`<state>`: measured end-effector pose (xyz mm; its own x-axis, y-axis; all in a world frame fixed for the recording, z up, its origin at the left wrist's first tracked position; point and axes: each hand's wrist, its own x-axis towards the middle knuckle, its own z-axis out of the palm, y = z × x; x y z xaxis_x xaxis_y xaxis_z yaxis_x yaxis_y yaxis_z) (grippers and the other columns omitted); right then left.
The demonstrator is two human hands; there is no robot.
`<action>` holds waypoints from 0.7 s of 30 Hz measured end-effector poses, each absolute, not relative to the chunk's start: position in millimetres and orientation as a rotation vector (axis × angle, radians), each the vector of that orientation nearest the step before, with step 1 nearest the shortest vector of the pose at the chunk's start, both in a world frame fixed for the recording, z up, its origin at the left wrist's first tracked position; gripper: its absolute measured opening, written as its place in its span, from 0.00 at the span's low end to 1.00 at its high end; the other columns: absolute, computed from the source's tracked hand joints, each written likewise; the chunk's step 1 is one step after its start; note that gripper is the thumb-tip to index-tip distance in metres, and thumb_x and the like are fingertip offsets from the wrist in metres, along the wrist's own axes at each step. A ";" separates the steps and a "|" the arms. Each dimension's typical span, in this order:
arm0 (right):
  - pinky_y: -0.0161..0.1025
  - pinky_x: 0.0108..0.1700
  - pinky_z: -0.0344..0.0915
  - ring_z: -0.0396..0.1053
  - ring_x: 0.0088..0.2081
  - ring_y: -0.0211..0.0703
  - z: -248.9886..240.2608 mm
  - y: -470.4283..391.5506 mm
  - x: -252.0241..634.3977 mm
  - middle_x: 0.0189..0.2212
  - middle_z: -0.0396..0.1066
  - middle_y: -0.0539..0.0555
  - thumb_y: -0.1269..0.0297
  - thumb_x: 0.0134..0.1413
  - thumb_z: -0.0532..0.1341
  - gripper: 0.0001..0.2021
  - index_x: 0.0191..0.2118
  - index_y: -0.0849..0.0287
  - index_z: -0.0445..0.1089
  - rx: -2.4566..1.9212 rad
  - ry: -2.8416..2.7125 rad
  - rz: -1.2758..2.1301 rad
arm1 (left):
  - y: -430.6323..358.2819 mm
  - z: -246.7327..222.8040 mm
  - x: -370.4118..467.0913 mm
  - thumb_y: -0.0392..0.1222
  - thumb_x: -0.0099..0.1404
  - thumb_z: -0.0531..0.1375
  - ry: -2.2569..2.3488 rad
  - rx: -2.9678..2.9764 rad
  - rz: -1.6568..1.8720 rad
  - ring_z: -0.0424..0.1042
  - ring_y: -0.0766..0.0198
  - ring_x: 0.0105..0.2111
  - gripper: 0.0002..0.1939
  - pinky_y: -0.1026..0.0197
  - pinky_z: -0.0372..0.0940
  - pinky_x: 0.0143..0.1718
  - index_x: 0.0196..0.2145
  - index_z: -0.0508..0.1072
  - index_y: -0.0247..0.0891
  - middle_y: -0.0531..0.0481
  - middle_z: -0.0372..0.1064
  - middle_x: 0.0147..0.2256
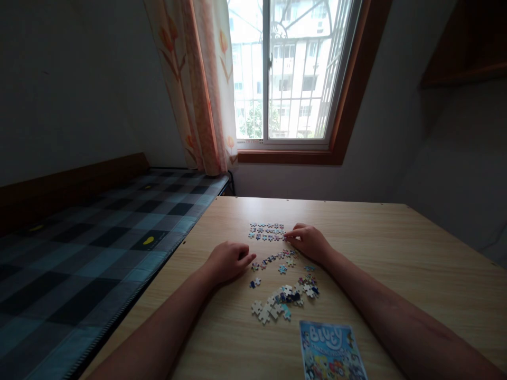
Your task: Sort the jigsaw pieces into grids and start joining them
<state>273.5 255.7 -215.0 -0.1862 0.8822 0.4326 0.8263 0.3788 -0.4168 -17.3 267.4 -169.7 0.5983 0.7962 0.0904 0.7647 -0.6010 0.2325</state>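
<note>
Small jigsaw puzzle pieces (266,230) lie in neat rows on the wooden table (380,237). At the right end of the lowest row, my right hand (308,240) pinches a puzzle piece (284,237) with thumb and forefinger, its other fingers curled. My left hand (229,259) rests on the tabletop, loosely closed with one finger pointing right, and nothing shows in it. Beside that fingertip is a loose piece (255,266), at the end of a slanting line of pieces (272,258). Nearer to me, a heap of pieces (277,303) shows both pale backs and coloured faces.
A blue picture sheet (331,351) marked "Bluey" lies at the table's near edge. Along the left side stands a bed with a checked cover (119,237). Beyond the table are a floral curtain (202,89) and a barred window (293,79).
</note>
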 end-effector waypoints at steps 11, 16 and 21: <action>0.64 0.63 0.51 0.50 0.67 0.60 -213.5 250.4 262.7 0.66 0.56 0.54 0.59 0.64 0.59 0.12 0.48 0.41 0.77 -1.434 -2.171 -0.084 | 267.4 -171.3 -18.6 0.55 0.66 0.54 1.303 2.657 0.289 0.60 0.65 0.22 0.21 0.61 0.45 0.26 0.21 0.68 0.39 0.51 0.66 0.20; 0.66 0.62 0.51 0.47 0.68 0.61 -216.6 254.1 265.5 0.67 0.52 0.54 0.58 0.64 0.58 0.12 0.49 0.41 0.76 -1.443 -2.173 -0.038 | 267.5 -171.2 -18.5 0.55 0.66 0.54 1.308 2.667 0.286 0.61 0.64 0.22 0.21 0.61 0.45 0.26 0.21 0.68 0.39 0.51 0.67 0.20; 0.65 0.62 0.51 0.47 0.69 0.60 -214.1 252.9 265.3 0.67 0.53 0.55 0.60 0.64 0.58 0.12 0.48 0.43 0.77 -1.469 -2.105 -0.036 | 268.2 -172.3 -18.9 0.55 0.66 0.54 1.306 2.670 0.282 0.61 0.64 0.22 0.21 0.61 0.46 0.26 0.22 0.69 0.39 0.50 0.68 0.21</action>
<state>265.3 252.9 -214.1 -0.2370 0.8554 0.4606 0.8705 0.3975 -0.2903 -18.9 268.2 -172.3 0.6020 0.7922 0.1001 0.7627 -0.6076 0.2215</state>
